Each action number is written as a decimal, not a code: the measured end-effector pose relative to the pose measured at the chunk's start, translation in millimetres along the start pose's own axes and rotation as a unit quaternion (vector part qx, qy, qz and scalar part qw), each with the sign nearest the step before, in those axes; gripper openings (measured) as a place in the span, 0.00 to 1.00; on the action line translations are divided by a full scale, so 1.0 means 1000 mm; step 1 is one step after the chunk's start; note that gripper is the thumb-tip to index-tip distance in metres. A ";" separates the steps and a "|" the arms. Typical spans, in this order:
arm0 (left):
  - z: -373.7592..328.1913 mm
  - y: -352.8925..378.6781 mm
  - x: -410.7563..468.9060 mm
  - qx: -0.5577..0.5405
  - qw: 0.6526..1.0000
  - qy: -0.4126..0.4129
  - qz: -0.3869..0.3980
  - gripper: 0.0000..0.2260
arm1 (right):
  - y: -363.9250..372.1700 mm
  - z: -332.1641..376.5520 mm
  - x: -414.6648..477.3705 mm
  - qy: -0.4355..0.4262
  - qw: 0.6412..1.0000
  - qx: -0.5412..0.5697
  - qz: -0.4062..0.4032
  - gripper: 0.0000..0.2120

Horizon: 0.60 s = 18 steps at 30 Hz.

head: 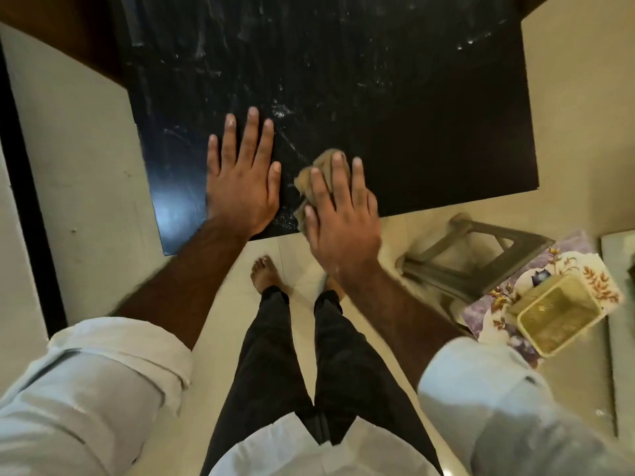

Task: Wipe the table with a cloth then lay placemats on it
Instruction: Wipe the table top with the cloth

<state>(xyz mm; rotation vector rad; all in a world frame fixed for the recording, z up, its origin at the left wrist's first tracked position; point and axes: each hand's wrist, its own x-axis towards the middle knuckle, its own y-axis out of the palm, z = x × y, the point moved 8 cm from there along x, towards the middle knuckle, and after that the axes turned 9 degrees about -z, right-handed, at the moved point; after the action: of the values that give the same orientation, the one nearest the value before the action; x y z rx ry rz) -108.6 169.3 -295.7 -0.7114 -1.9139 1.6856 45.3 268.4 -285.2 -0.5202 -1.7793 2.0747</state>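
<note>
**Black tabletop, streaky: press flat and overlap your passes**

Your left hand [242, 176] lies flat with its fingers spread wide on the glossy black rectangular table [412, 132], near its seven o'clock corner; use it as a brace. Your right hand [340, 214] presses the crumpled tan cloth [305, 182] with straight, splayed fingers at the six o'clock edge. White smears run toward twelve o'clock, so wiping looks far from done. Spread the cloth wider under your palm and work outward in overlapping passes. What looks like a floral lilac placemat [494, 304] lies off the table at four o'clock, under a pale yellow mesh basket [560, 314].
</note>
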 end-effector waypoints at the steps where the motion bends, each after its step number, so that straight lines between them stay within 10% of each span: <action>1: 0.001 0.000 0.001 0.001 1.000 0.000 -0.003 0.31 | 0.001 -0.006 -0.014 0.005 1.000 -0.003 0.005 0.32; 11: 0.004 0.006 0.001 -0.013 1.000 -0.004 -0.002 0.31 | -0.022 -0.109 0.101 0.175 0.982 -0.036 -0.055 0.33; 18: 0.012 -0.001 0.000 -0.129 0.991 -0.018 0.002 0.29 | -0.003 0.023 0.077 0.008 1.000 -0.003 -0.025 0.33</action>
<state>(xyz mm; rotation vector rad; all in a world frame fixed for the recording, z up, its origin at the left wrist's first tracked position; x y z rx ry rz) -116.1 160.1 -296.3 -0.7842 -2.1826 1.4760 -32.9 287.1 -282.0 -0.4869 -1.7732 2.0261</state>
